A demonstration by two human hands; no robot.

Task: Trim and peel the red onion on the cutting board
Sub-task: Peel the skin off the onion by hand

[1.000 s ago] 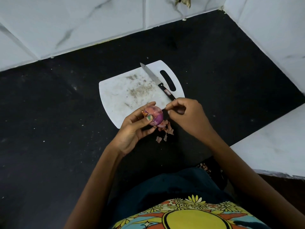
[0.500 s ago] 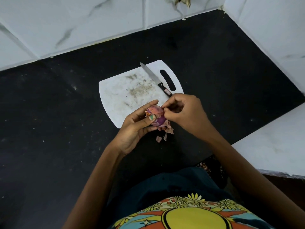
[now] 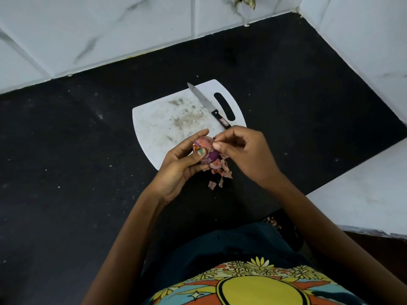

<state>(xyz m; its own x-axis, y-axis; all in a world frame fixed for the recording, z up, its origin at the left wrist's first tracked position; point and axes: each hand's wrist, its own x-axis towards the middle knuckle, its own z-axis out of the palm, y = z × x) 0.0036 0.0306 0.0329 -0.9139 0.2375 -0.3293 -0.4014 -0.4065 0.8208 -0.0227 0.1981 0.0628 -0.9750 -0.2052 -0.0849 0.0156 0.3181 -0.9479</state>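
My left hand [image 3: 180, 166] grips a small red onion [image 3: 207, 148], partly peeled, with purple flesh showing low on its right side. It hovers over the near edge of the white cutting board [image 3: 163, 126]. My right hand [image 3: 244, 153] pinches a bit of the onion's skin at its top right with thumb and forefinger. A knife [image 3: 207, 104] with a black handle lies on the board's right side, its tip pointing away; the handle's end is hidden behind my right hand. Torn skin pieces [image 3: 220, 175] lie on the black counter just below the onion.
The black counter [image 3: 77, 172] runs to white tiled walls [image 3: 110, 29] at the back and right. A white ledge [image 3: 363, 194] juts in at the near right. The board has a handle slot [image 3: 224, 106] beside the knife.
My right hand has moved left from beside the onion onto its top and taken hold of the skin. The left hand has kept its hold, turning the onion slightly.
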